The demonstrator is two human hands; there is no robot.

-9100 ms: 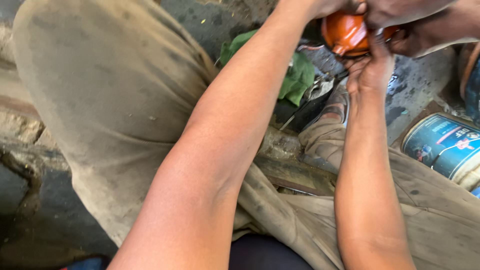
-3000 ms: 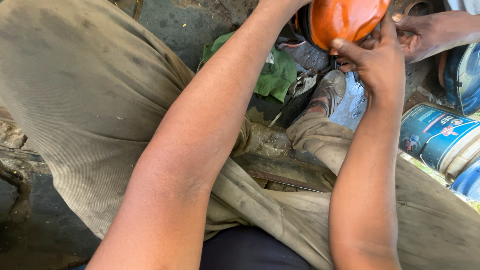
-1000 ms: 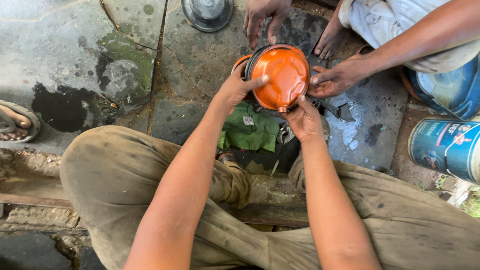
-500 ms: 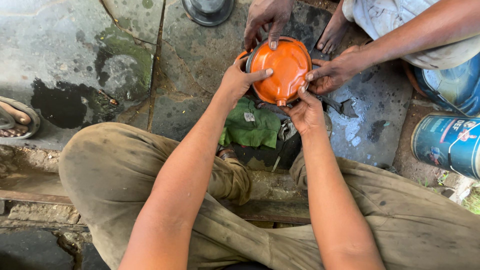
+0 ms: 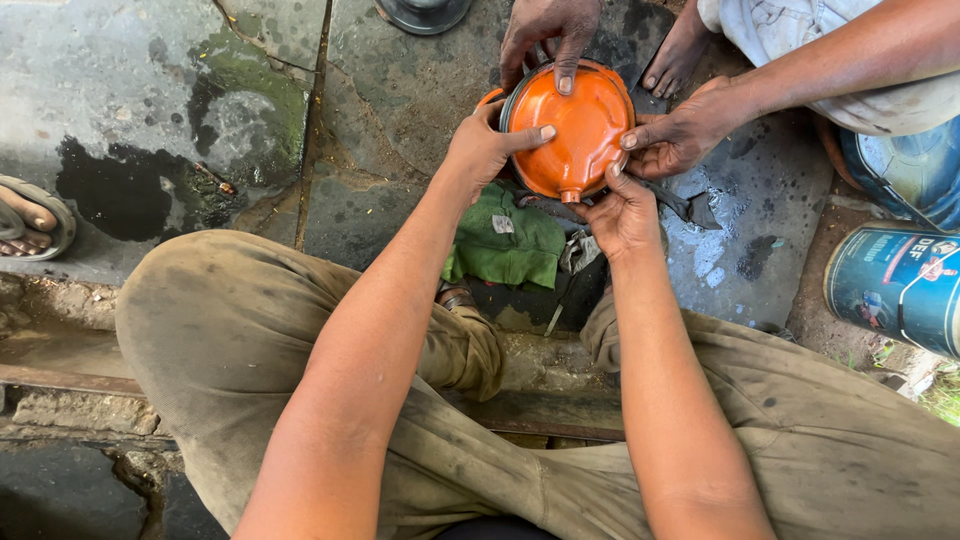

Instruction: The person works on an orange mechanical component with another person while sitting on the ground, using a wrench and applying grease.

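1. At the far left edge, a sandalled foot (image 5: pixel 30 222) is seen on the wet stone floor (image 5: pixel 150 90), well apart from the work.
2. The left hand (image 5: pixel 485 148) is set against the left rim of the orange domed cover (image 5: pixel 578 130); its thumb is laid across the cover's face, and the fingers are wrapped behind the edge, so the cover is gripped rather than merely touched.
3. A green cloth (image 5: pixel 505 240) is found just below the cover, between the person's knees, partly under the left wrist.
4. The orange domed cover is held above the floor, between the two hands, with its short spout pointed down toward the right hand.
5. The right hand (image 5: pixel 622 212) is placed under the cover's lower right edge, its fingertips pressed to the rim beside the spout; whether its fingers close fully behind the rim cannot be told.
6. A co-worker's hand (image 5: pixel 548 35) is rested on the cover's top rim, and a second co-worker's hand (image 5: pixel 685 130) is touching its right side.
7. At the far right, a blue can (image 5: pixel 895 285) is seen lying on its side.
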